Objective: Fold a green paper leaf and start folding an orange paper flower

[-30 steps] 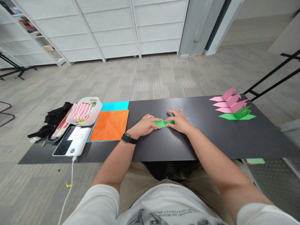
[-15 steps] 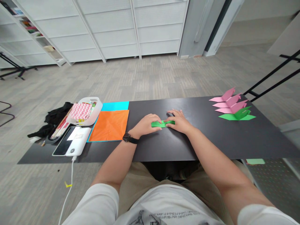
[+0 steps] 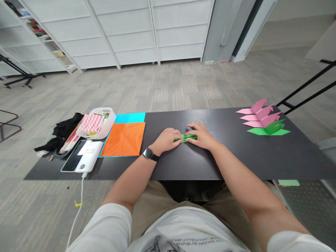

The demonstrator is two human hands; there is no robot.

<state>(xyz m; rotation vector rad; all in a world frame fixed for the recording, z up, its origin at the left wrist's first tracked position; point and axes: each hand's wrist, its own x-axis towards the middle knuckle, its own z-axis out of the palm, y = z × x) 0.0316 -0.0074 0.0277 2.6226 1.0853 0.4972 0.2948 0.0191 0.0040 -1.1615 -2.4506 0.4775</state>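
A narrow folded strip of green paper (image 3: pixel 185 138) lies on the dark table in front of me, partly covered by my fingers. My left hand (image 3: pixel 168 140), with a black watch (image 3: pixel 147 153) on its wrist, grips the strip's left end. On the right end, my right hand (image 3: pixel 200 135) has thumb and fingers closed about the paper, and some of its fingers stretch forward over the table. Three pink folded paper birds (image 3: pixel 259 113) and a green one (image 3: pixel 270 129) stand in a row at the far right.
Orange paper (image 3: pixel 123 140) lies over blue paper (image 3: pixel 130 118) on the left. Beside it are a white basket (image 3: pixel 111 122) holding a pink zigzag-patterned item, a phone (image 3: pixel 75 157), a white power bank (image 3: pixel 89 156) with a cable, pencils and black cloth (image 3: pixel 67 125). The table (image 3: pixel 236 161) ends close to my lap.
My left hand has slid right along the green paper and now covers more of its left end. The left wrist has turned, showing the watch face. My right hand stays nearly in place.
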